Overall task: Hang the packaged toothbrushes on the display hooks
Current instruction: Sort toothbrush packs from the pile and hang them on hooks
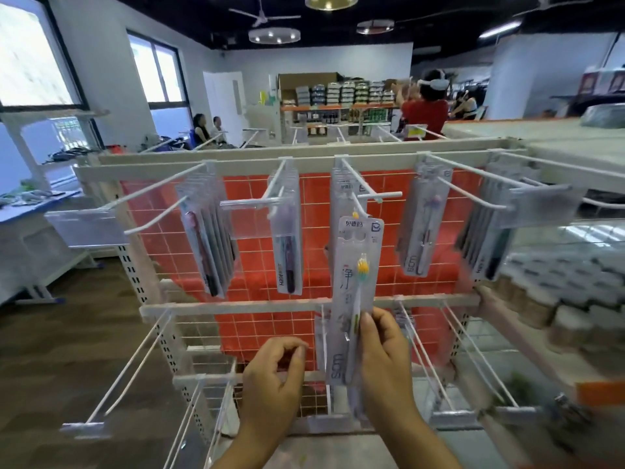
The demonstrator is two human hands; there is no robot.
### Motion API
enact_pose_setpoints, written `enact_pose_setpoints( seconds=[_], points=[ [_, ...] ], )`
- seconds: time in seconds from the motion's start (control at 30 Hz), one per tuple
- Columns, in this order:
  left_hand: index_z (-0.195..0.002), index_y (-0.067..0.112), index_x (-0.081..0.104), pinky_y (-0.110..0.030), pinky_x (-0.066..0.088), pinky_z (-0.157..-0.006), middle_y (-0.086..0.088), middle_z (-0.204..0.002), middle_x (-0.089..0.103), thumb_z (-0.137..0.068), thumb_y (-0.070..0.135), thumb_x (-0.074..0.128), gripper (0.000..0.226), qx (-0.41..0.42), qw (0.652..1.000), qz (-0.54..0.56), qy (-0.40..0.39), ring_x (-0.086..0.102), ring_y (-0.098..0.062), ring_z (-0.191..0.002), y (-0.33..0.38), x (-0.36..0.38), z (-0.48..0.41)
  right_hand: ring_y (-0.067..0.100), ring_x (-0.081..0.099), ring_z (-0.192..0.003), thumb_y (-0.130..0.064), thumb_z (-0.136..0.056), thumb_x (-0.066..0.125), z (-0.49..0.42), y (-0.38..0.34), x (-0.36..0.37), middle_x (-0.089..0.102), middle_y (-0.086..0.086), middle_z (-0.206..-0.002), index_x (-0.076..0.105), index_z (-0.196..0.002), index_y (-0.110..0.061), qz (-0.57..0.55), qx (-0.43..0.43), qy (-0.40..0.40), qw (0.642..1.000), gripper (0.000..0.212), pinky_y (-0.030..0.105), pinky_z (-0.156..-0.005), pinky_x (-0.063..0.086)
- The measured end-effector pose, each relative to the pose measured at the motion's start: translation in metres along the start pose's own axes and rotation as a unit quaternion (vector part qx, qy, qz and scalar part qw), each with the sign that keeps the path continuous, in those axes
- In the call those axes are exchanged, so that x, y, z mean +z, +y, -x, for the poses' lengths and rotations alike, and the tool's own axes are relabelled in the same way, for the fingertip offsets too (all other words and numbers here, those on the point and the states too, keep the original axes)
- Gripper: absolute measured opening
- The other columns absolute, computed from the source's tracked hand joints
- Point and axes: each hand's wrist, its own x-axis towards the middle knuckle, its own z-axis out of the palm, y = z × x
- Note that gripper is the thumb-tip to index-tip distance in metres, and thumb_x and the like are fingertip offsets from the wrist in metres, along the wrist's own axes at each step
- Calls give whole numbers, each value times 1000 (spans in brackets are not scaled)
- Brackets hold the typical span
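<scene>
My right hand (pixel 384 353) pinches the lower part of a packaged toothbrush (pixel 356 265), a clear pack with a yellow-green brush head, held upright. Its top hang holes sit just below the tip of the middle display hook (pixel 358 201), which carries more packs behind. My left hand (pixel 274 377) hovers lower left of the pack with curled fingers and holds nothing. Other packs hang on the hook at the left (pixel 206 238), centre-left (pixel 287 238), right (pixel 422 225) and far right (pixel 487 231).
The white rack has a wire grid with a red panel (pixel 257 198) behind it. Bare hooks (pixel 135 363) stick out on the lower rows. Stacked goods (pixel 548 286) stand on the shelf at right. People are in the background.
</scene>
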Motion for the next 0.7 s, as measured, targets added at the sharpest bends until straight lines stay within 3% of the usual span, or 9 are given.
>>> enact_pose_setpoints(
  seconds=[0.1, 0.23, 0.33, 0.43, 0.6, 0.7],
  points=[
    [-83, 42, 59, -6, 45, -66, 18, -77, 64, -86, 20, 55, 22, -7, 1000, 0, -10, 61, 2, -81, -3, 1, -4, 6, 61, -66, -16, -101, 43, -6, -6, 0, 65, -10, -69, 61, -87, -12, 7, -21, 0, 1000, 22, 21, -61, 54],
    [-83, 42, 59, -6, 46, -65, 16, -81, 66, -87, 33, 52, 12, -6, 1000, 16, -23, 62, 1, -79, -5, 2, -9, 3, 60, -63, -17, -100, 44, -14, -9, 3, 64, -12, -67, 61, -87, -11, 25, -38, 13, 999, 22, 18, -58, 53],
    [-83, 39, 61, -7, 46, -63, 12, -75, 65, -90, 9, 63, 31, -11, 999, 15, -34, 62, 0, -78, -9, 2, -13, -1, 60, -62, -18, -101, 44, -18, -10, 3, 65, -14, -67, 62, -90, -12, 29, -45, 23, 998, 22, 15, -56, 50],
    [-82, 35, 61, -8, 46, -61, 8, -74, 64, -88, -3, 63, 39, -23, 998, 24, -47, 62, -3, -76, -11, 4, -17, 3, 63, -66, -20, -101, 44, -23, -8, -2, 67, -9, -72, 63, -91, -14, 17, -32, 42, 998, 22, 19, -57, 52],
    [-82, 34, 61, -12, 49, -61, 6, -73, 64, -89, -4, 62, 39, -27, 997, 46, -61, 61, -7, -76, -11, 12, -22, 16, 67, -78, -23, -100, 45, -37, -2, -8, 69, -1, -83, 65, -92, -21, 38, -19, 58, 997, 21, 33, -69, 58],
    [-83, 34, 62, -13, 48, -59, 7, -74, 64, -89, -2, 62, 37, -29, 997, 44, -59, 61, -8, -74, -15, 17, -24, 17, 67, -76, -23, -101, 45, -46, 0, -9, 69, 0, -81, 65, -90, -21, 54, -16, 58, 997, 22, 35, -70, 58]
  ],
)
